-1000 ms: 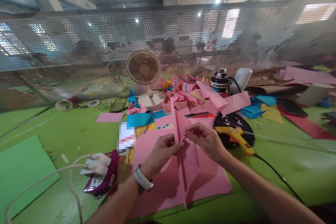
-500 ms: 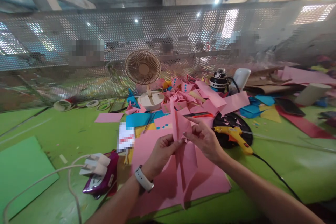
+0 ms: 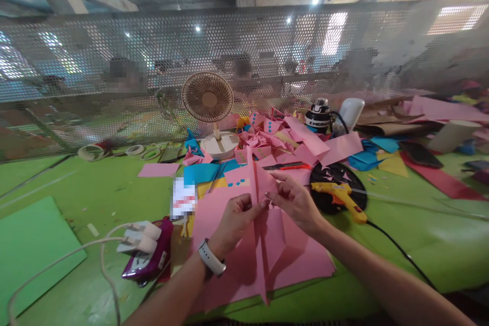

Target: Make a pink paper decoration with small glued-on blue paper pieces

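Left hand (image 3: 237, 216) and right hand (image 3: 296, 201) each pinch the ridge of the folded pink paper (image 3: 273, 237), raised over loose pink sheets (image 3: 309, 260) near the desk's (image 3: 382, 244) front edge; an uneven pull could skew or tear the crease, and the glue gun (image 3: 340, 196) lies close

Pink paper sheet (image 3: 273, 237), folded lengthwise into a long pointed shape with side flaps, held raised, centre crease upright, near the worktop's front edge.

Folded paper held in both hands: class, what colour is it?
The folded paper is pink; the head view shows it best.
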Motion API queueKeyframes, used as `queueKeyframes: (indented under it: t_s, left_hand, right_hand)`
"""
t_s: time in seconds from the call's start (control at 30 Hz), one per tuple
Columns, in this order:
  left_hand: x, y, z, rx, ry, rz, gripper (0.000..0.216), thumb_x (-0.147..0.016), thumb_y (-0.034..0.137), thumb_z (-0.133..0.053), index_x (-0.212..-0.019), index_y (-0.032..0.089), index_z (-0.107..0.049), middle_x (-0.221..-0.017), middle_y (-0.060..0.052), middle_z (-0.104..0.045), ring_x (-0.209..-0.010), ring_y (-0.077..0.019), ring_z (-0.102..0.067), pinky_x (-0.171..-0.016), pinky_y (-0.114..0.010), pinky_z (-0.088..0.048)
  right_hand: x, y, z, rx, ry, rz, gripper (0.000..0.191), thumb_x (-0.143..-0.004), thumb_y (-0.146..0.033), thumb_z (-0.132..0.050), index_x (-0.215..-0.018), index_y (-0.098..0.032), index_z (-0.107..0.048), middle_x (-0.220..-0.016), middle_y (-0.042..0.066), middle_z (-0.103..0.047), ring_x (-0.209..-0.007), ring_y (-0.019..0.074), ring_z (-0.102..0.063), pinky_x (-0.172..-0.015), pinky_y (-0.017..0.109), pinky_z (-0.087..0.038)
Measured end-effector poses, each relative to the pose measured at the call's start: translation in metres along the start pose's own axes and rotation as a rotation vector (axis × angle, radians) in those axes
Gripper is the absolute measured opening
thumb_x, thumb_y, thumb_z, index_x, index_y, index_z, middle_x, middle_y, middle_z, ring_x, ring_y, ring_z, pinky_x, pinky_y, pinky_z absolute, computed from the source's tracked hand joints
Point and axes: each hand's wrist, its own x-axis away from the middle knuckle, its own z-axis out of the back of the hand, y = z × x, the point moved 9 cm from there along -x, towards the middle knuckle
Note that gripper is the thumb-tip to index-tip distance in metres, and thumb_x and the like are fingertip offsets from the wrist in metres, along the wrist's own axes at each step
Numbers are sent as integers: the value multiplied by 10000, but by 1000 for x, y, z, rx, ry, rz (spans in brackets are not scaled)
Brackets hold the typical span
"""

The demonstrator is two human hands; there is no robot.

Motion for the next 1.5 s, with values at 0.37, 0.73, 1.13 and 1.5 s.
queueKeyframes:
  t_s: [0.37,0.73,1.13,1.5]
  left_hand:
    - [3,1,-7,158,-83,9,304,-652,351,-741,-595,128,-541,-603,16,-550,-590,-90,-478,-563,-217,-358]
    - [0,-10,-7,142,-201,37,272,-701,363,-699,-702,103,-617,-598,14,-530,-513,-64,-418,-499,-202,-315]
    - [2,-7,-8,45,-212,-42,302,-689,400,-702,-694,104,-643,-579,0,-554,-522,-80,-436,-495,-209,-307]
    - [1,-15,-6,51,-219,-2,368,-660,443,-711,-733,90,-641,-559,6,-517,-490,-73,-411,-472,-213,-287]
  right_hand:
    - [1,-8,-6,-139,-75,14,523,-838,-297,-553,-1311,-229,-340,-683,-47,-477,-619,109,-496,-608,257,-436]
    - [8,-8,-21,-268,-216,-59,548,-856,-276,-530,-1346,-241,-287,-655,-49,-482,-565,90,-435,-508,210,-350]
    - [13,-7,-21,-224,-217,-92,617,-837,-216,-518,-1386,-222,-237,-583,-64,-479,-523,91,-422,-470,197,-354]
    - [12,-2,-22,-263,-242,-67,662,-806,-196,-545,-1391,-235,-238,-648,-43,-529,-561,98,-470,-491,211,-369]
